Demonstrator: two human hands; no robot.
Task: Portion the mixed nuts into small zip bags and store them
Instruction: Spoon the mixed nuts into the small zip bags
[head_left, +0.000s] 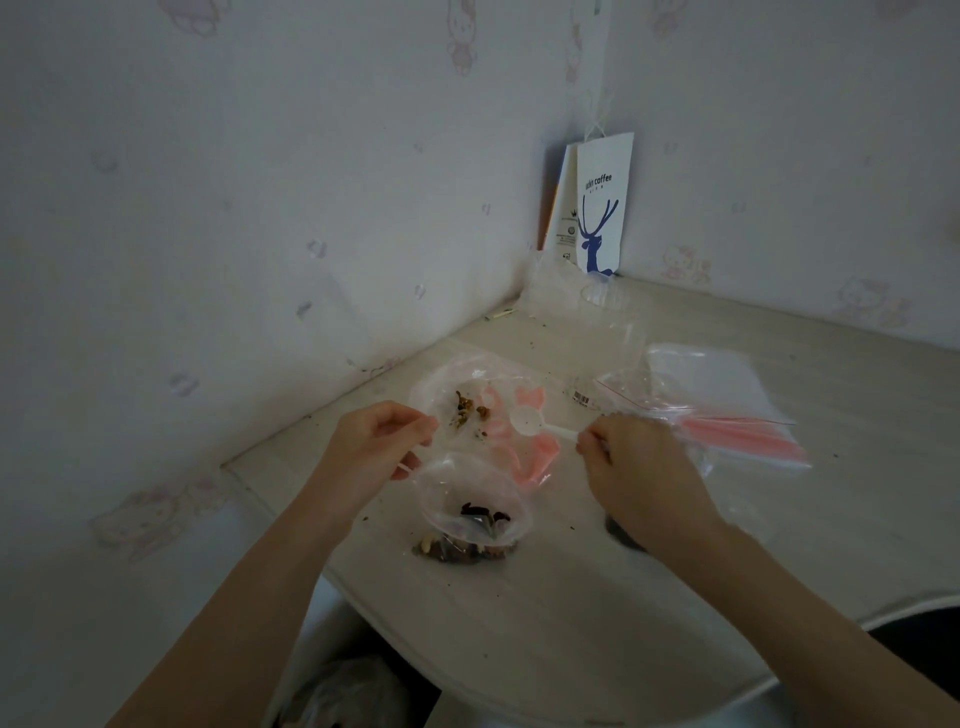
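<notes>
1. The left hand (384, 447) sits left of the work area. Its grip is closed in a pinch, thumb and fingers curled on the left rim of a small zip bag (470, 486).
2. The small zip bag stands on the tabletop (571, 623) near its front edge, between the two forearms. Its mouth is pulled wide and faces up.
3. The mixed nuts (467, 548), dark and pale pieces, lie in a low heap at the bottom of that bag.
4. The right hand (639, 467) has its grip closed, fingers curled round the handle end of a white plastic spoon (527, 420).
5. The spoon points left. Its bowl is above a pink-and-clear plastic bag (540, 457), just beyond the small zip bag's mouth.
6. The pink-and-clear plastic bag lies flat behind the small zip bag. A few leftover nut pieces (467, 410) show at its middle; I cannot tell whether they are inside it or on top.
7. A pile of flat zip bags (727, 405) with red seal strips lies to the right, just beside the right hand.
8. In the far corner a paper coffee bag (602, 208) printed with a blue deer leans against the wall.
9. Dark crumbs are scattered over the pale tabletop, and something dark (623, 538) shows under the right wrist, too hidden to make out.
</notes>
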